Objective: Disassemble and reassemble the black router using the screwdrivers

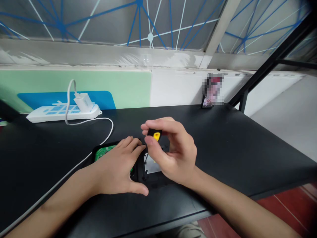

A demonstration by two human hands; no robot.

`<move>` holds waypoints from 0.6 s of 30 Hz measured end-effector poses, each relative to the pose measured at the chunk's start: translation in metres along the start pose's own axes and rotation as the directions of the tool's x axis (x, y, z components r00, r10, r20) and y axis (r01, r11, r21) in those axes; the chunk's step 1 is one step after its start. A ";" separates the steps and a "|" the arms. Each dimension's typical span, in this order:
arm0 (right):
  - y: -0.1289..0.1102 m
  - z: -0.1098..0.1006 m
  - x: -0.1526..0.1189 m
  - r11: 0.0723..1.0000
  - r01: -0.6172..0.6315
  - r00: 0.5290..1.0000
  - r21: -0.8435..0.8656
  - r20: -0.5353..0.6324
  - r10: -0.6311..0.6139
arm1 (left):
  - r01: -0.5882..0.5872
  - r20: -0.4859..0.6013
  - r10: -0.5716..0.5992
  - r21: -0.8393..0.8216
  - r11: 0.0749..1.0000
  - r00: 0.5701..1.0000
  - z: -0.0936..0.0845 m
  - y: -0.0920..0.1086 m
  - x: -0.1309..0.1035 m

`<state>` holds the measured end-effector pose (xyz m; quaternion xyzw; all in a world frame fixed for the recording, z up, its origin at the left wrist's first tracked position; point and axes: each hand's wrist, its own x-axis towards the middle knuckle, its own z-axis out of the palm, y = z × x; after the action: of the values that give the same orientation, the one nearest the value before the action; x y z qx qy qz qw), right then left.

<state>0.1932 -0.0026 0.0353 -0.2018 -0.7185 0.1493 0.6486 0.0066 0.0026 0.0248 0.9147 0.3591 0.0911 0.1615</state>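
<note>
Tabletop point(235, 142), black and smooth, stretched before us, and on it, near the front edge, lay an open black casing point(140, 165). We had our left hand point(120, 168) spread over its middle, palm down, fingers reaching forward and thumb held out to the right; this hand was not closed around anything. Past its wrist and knuckles we could see part of a green circuit board point(102, 151) in the left section of the casing. In the right section lay a silver plate point(151, 167), with small dark fittings along its left side, partly covered by our right hand point(177, 152). With that hand we pinched a small tool point(156, 135) with a black and yellow handle between thumb and fingers, above the plate. A thin dark shaft showed below the fingers, running down near the plate's left edge; we could not tell whether its tip touched anything. Behind, at the left by the wall, we had a white power strip point(61, 114) with a white charger point(84, 102) plugged in, and from it a white cable point(112, 127) looped across and passed behind our left forearm's side. Farther right, a blurred-out upright object point(209, 99) leaned near the wall.
</note>
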 end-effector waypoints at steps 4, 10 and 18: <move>0.000 -0.001 -0.004 0.990 -0.095 0.995 0.107 0.038 0.091 | 0.030 0.056 -0.031 0.021 0.999 0.998 0.000 0.000 0.002; 0.004 -0.002 -0.003 0.996 -0.065 0.997 0.068 0.050 0.062 | 0.020 0.078 -0.024 0.060 0.998 0.997 -0.002 0.002 0.002; 0.008 -0.005 -0.001 0.997 -0.075 0.995 -0.023 0.056 0.076 | 0.039 0.089 -0.044 0.061 0.997 0.995 -0.003 0.002 0.001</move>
<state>0.1995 0.0040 0.0313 -0.2311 -0.7301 0.1722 0.6196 0.0083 0.0025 0.0286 0.9146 0.3730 0.0358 0.1523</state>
